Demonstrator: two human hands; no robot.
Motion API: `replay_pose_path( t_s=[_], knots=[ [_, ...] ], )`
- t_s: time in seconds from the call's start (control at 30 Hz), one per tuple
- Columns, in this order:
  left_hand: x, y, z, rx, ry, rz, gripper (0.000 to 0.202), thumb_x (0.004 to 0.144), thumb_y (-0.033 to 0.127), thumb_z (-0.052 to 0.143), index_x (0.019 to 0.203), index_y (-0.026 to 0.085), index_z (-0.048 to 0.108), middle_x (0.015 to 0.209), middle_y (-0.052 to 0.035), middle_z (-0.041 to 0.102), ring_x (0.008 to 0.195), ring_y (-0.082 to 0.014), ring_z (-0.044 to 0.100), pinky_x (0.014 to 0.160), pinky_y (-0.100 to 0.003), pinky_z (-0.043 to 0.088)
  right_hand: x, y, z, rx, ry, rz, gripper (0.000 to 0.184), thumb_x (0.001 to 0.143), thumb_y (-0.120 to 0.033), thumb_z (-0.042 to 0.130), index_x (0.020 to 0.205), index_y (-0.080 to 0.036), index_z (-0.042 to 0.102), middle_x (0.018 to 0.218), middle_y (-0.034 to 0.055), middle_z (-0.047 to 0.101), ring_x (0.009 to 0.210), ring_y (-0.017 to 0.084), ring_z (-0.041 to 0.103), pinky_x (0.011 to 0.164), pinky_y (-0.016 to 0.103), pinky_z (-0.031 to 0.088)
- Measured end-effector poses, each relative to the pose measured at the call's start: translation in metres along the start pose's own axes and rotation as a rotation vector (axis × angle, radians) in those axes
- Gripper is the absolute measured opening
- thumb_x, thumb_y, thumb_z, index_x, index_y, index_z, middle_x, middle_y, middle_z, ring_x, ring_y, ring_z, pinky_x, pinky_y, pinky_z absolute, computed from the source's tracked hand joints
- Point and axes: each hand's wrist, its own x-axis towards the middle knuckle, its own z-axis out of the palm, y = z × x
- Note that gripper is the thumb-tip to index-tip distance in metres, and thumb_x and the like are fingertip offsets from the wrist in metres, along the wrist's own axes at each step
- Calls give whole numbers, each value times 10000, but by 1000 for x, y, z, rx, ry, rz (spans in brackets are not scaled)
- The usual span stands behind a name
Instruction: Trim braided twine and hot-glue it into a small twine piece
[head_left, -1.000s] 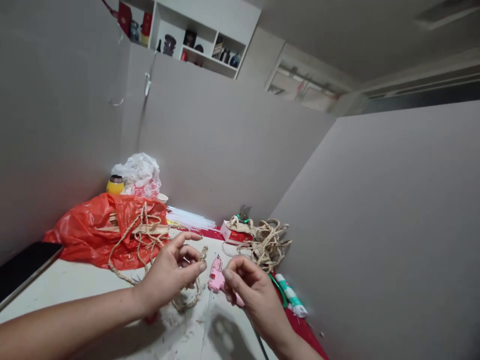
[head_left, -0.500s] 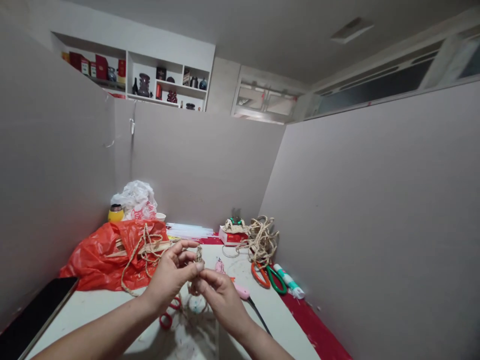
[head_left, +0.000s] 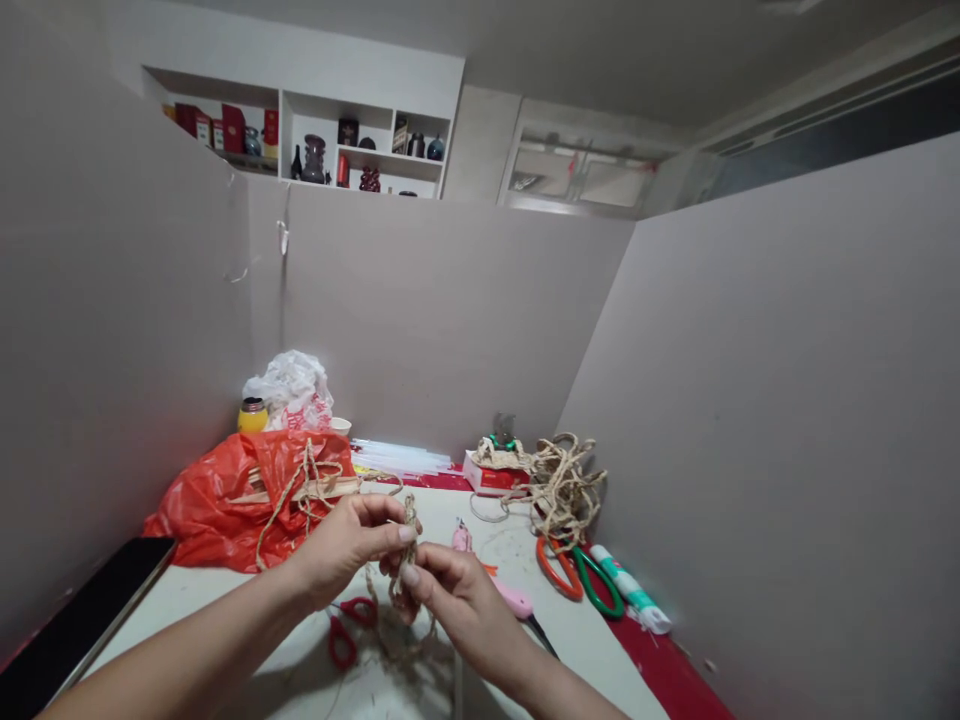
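Note:
A braided straw rope (head_left: 410,512) stands in a small upright piece between my two hands. My left hand (head_left: 367,535) pinches its upper part with thumb and fingers. Just below, my right hand (head_left: 457,595) grips the lower part, its thumb pressed to the fingers. More rope hangs beneath the hands in a loose loop, partly hidden by the fingers. Red-handled scissors (head_left: 343,642) lie on the white table under my left wrist. Behind my right hand lie a small pink object (head_left: 462,538) and a pink-handled tool (head_left: 514,600) with a dark end or cord.
A red plastic bag (head_left: 206,500) with rope and wooden strips lies at left, by a black phone-like slab (head_left: 90,610). At right are a rope heap (head_left: 566,490), orange (head_left: 559,575) and green (head_left: 604,590) handles, and a white-green roll (head_left: 630,590). Grey partitions (head_left: 442,310) surround the table.
The view has shifted, so the scene sits further right. My left fingers, raised before, have come down and closed on the rope piece. My right hand remains at its lower part.

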Motion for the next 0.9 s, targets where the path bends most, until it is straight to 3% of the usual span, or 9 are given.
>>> replay_pose_path(
  t_s=[0.2,0.43,0.5,0.67,0.77,0.9],
  knots=[
    [-2,5,4,-32,-30,-27,206,698,264,770,819,120,687,656,2,597,540,-71,492,542,-201,389,1,-1,-2,113,-12,68,365,881,-505,536,806,-156,611,665,1,606,536,116,565,555,242,440],
    [1,3,6,-73,-94,-143,245,694,281,778,857,111,710,670,-18,615,517,-62,521,513,-181,419,-5,-5,-7,198,-125,132,385,894,-537,492,872,-166,592,640,-7,612,499,109,568,544,234,437],
    [2,2,6,-79,-102,-142,243,691,282,780,843,109,703,646,-15,612,508,-65,524,505,-181,424,-8,-6,-8,141,-106,117,371,903,-513,492,886,-159,603,691,14,630,571,129,593,584,251,457],
    [5,2,9,-50,-70,-96,238,695,275,777,839,113,678,681,-21,625,541,-77,549,531,-191,442,-14,-8,-16,-211,87,-52,163,870,-319,598,925,-188,677,872,43,690,827,190,628,761,290,471],
    [9,4,12,6,-61,-51,234,706,275,768,837,114,659,660,-13,614,535,-85,545,532,-207,444,-15,-9,-21,-296,140,-59,134,829,-257,638,936,-194,688,875,46,709,813,199,646,752,295,479],
    [13,8,21,57,-41,-6,231,686,267,779,764,121,616,677,-10,620,548,-95,553,556,-230,451,-12,-10,-22,-301,139,-64,113,845,-245,602,780,-180,669,735,16,663,707,167,597,667,266,452]
  ],
)
